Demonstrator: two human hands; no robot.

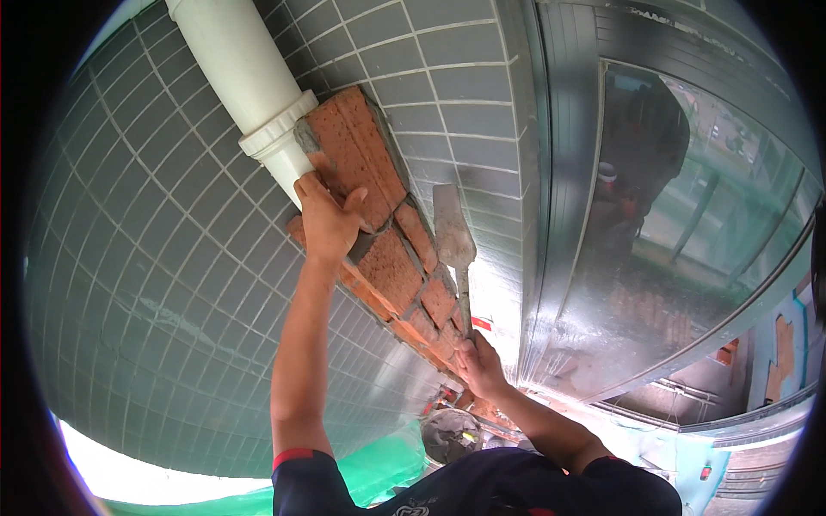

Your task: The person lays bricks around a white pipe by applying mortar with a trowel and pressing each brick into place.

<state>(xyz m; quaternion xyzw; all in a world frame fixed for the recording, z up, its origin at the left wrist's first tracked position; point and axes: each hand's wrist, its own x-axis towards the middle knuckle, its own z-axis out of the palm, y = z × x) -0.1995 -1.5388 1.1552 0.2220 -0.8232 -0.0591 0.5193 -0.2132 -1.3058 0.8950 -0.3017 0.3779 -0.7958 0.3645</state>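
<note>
My left hand (329,222) is up against the brickwork beside the white pipe (241,73). Its fingers and thumb close round a small piece of brick (322,163), partly hidden by the hand. Grey mortar shows around the narrow stack of red bricks (357,142), which runs down along the tiled wall. Lower and to the right, my right hand (480,365) is wrapped round the handle of a trowel (453,228). The blade points upward, just right of the bricks, with grey smears on it.
Grey tiles (198,249) cover the wall on both sides of the pipe and bricks. A metal-framed glass window (671,224) stands on the right. Below are a bucket (449,433) of grey mortar and green netting (379,464).
</note>
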